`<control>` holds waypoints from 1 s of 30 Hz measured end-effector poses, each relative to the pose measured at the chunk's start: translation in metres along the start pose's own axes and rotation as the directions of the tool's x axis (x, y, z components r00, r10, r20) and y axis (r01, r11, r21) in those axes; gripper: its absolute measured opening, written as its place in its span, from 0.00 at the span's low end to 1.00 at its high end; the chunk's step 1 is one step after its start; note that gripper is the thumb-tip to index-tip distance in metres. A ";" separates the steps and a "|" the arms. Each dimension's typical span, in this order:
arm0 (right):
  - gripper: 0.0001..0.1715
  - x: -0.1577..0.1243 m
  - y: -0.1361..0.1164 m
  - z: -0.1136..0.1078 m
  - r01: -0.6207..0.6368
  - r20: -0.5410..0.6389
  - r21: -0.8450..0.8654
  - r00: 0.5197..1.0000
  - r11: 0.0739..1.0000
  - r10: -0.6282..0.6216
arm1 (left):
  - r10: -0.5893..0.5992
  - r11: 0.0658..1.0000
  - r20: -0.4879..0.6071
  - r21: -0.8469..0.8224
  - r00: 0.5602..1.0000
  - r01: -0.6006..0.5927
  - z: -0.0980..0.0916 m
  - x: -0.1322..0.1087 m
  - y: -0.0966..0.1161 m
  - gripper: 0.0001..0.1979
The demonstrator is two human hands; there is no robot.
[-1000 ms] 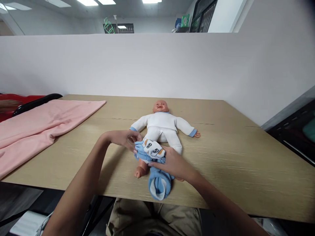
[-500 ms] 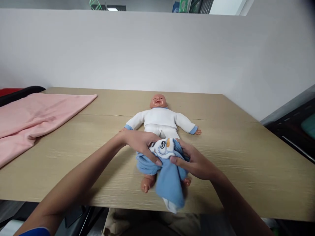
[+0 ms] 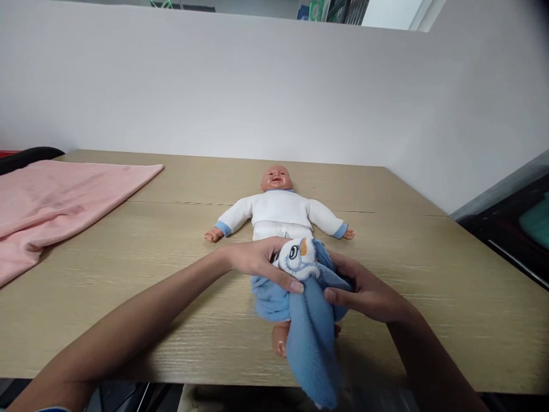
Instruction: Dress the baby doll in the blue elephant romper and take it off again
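Observation:
A baby doll (image 3: 282, 207) in a white top with blue cuffs and white bottoms lies face up, its feet towards me. Over its legs is a fuzzy blue garment (image 3: 313, 335) with a white animal-face patch, stitched eyes and an orange beak. My left hand (image 3: 259, 260) grips the garment beside the face patch, thumb on top. From the other side, my right hand (image 3: 369, 289) pinches its folds. One length of blue cloth hangs towards the table's front edge. A doll foot (image 3: 281, 339) shows below; I cannot tell whether the legs are inside the garment.
A pink cloth (image 3: 81, 200) is spread on the left of the wooden table (image 3: 412, 274), with a curved black edge (image 3: 34, 155) behind it. A white wall (image 3: 257, 91) rises at the back. At the right stands a black container (image 3: 510, 226) with something teal in it.
Both hands and the blue garment have shifted right and nearer to me. The hanging length of cloth reaches lower. The doll's hand at the left is now uncovered.

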State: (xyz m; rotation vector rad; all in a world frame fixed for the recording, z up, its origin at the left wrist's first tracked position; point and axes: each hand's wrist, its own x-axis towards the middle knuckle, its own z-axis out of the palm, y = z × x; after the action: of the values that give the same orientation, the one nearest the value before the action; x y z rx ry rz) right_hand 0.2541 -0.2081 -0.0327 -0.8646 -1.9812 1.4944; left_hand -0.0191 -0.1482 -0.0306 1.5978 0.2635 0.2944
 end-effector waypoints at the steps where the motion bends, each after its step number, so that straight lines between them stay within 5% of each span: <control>1: 0.30 0.000 0.000 0.000 -0.002 0.010 -0.001 1.000 1.000 0.002 | 0.023 1.000 -0.035 -0.017 0.999 -0.023 0.000 0.001 -0.003 0.21; 4: 0.29 0.000 0.002 -0.001 -0.010 -0.009 -0.014 1.000 1.000 0.010 | 0.013 1.000 -0.068 0.002 0.998 -0.013 -0.002 0.002 -0.008 0.24; 9: 0.31 0.000 0.005 -0.002 -0.044 -0.084 -0.040 0.996 0.998 0.041 | -0.170 0.977 0.052 0.142 0.984 0.162 -0.005 -0.001 -0.007 0.24; 14: 0.39 -0.001 0.001 -0.002 -0.106 0.201 -0.042 0.973 0.994 0.112 | -0.185 0.977 0.116 0.133 0.976 0.169 -0.007 -0.002 -0.013 0.21; 18: 0.24 -0.002 0.005 0.001 -0.074 0.303 0.044 0.951 0.996 0.058 | -0.111 0.987 0.086 0.130 0.990 0.100 -0.006 0.000 -0.016 0.19; 25: 0.25 -0.006 0.016 0.011 -0.124 0.162 0.330 0.984 0.936 0.073 | -0.183 0.982 -0.011 0.037 0.983 0.184 -0.008 -0.005 -0.018 0.28; 28: 0.27 -0.004 0.019 0.015 -0.089 0.040 0.373 0.996 0.924 0.079 | -0.175 0.979 0.050 -0.096 0.983 0.179 -0.014 -0.006 -0.027 0.34; 30: 0.28 -0.003 0.020 0.015 -0.087 0.077 0.358 0.995 0.930 0.063 | -0.179 0.973 0.128 -0.123 0.976 0.194 -0.017 -0.008 -0.032 0.35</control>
State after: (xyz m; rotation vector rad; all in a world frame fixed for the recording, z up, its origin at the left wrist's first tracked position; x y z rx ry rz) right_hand 0.2487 -0.2160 -0.0563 -0.7466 -1.6523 1.8755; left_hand -0.0319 -0.1333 -0.0616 1.4392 0.2955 0.0713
